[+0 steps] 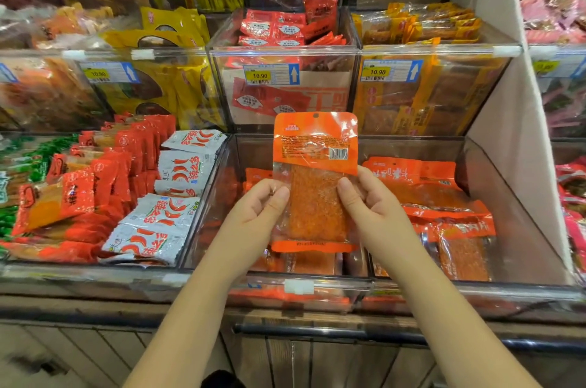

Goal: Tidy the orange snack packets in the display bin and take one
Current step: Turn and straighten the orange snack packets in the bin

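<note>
I hold one orange snack packet [314, 181] upright above the clear display bin [475, 165], its back with the barcode facing me. My left hand [258, 202] pinches its lower left edge and my right hand [367, 197] pinches its lower right edge, thumbs on the front. More orange packets [444, 197] lie in the bin, piled mostly on its right side and along the front under my hands.
A bin of white chilli-print packets [177, 191] and red packets [104, 178] stands to the left. Behind, a higher row of clear bins carries 10.90 price tags [269, 74]. A white partition wall [507, 134] rises on the right. A dark rail [348, 335] runs along the counter front.
</note>
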